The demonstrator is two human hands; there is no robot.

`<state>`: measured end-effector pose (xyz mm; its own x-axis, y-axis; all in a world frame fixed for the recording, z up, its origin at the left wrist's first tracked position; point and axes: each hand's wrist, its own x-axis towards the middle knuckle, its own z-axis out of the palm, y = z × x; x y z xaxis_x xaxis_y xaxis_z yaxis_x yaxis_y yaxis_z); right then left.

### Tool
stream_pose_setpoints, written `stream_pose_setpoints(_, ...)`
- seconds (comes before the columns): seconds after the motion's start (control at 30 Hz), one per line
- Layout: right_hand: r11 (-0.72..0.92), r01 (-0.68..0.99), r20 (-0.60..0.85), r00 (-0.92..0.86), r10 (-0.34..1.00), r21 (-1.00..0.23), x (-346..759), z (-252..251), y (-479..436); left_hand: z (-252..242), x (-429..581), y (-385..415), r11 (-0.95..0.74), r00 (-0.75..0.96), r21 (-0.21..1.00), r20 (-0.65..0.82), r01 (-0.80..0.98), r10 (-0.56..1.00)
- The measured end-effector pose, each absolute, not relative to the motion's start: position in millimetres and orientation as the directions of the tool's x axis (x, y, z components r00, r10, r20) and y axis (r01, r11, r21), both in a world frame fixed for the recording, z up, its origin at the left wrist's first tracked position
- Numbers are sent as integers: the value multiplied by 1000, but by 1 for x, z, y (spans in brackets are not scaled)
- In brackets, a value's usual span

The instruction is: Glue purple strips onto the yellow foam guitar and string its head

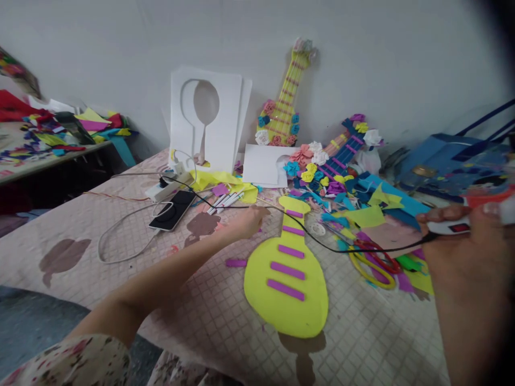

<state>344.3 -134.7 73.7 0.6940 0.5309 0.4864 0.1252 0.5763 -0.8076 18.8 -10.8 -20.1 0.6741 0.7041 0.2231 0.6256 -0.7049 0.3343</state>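
My right hand (pixel 475 252), at the right edge, is closed around a white glue gun (pixel 447 227) with a red switch; its front end is partly cut off and blurred. Its black cord (pixel 341 250) runs left across the table. My left hand (pixel 252 221) is closed beside the neck of a yellow lute-shaped cutout (pixel 257 273); what its fingers hold, if anything, is hidden. Several purple strips (pixel 286 290) lie crosswise on the cutout's neck and body. Another purple strip (pixel 235 263) pokes out at the cutout's left side.
Yellow-handled and red-handled scissors (pixel 376 276) lie among colourful scraps on the right. A phone (pixel 173 210), power strip (pixel 159 188) and markers (pixel 227 201) are on the left. White templates (pixel 225 118) and a decorated yellow instrument (pixel 286 99) lean on the wall. A blue bag (pixel 434 155) stands right.
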Motion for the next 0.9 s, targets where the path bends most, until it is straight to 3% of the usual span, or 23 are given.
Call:
stream_pose_setpoints(0.13, 555, -43, 382, 682, 623, -830, 333, 65, -140, -21, 28, -1, -664, 594, 255, 303, 703, 745)
stream_pose_setpoints(0.3, 262, -317, 39, 567, 823, -912, 319, 35, -134, -16, 23, 6, -591, 560, 363, 198, 720, 804)
stream_pose_setpoints(0.4, 130, -336, -60, 500, 864, -933, 311, 17, -129, -10, 8, 2, -583, 566, 412, 176, 700, 805)
stream_pose_setpoints(0.53, 183, -269, 16, 524, 851, -946, 307, 10, -129, -2, -29, -21, -547, 548, 503, 162, 669, 820)
stream_pose_setpoints(0.7, 290, -72, 202, 559, 804, -954, 309, 17, -133, 1, -66, -74, -572, 663, 583, 74, 577, 745)
stream_pose_setpoints(0.9, 354, 43, 320, 541, 778, -934, 314, 19, -133, -10, -64, -110, -633, 678, 478, 101, 609, 729)
